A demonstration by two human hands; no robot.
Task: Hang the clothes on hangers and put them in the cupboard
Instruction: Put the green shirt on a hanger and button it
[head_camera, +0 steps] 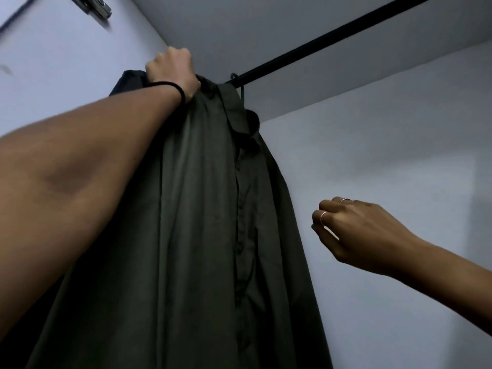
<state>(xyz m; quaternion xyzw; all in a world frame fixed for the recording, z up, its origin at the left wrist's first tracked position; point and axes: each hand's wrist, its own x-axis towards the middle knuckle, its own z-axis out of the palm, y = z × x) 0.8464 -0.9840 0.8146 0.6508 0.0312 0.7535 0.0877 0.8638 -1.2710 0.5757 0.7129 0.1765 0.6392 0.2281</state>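
A dark olive shirt (202,209) hangs inside the cupboard, its collar up near the black rail (330,38). A green hanger hook (235,78) sits over the rail above the collar. My left hand (173,71), a black band on its wrist, grips the shirt's shoulder at the top, fingers curled over the fabric. To the right of the shirt, my right hand (354,233) hovers in the air with fingers loosely curled and holds nothing. Behind the olive shirt a darker garment (127,81) shows at the upper left; its hanger is hidden.
The cupboard's pale back wall (386,155) and top panel (239,27) close in the space. A metal hinge (93,6) sits on the left side wall at the top. The rail runs bare toward the upper right.
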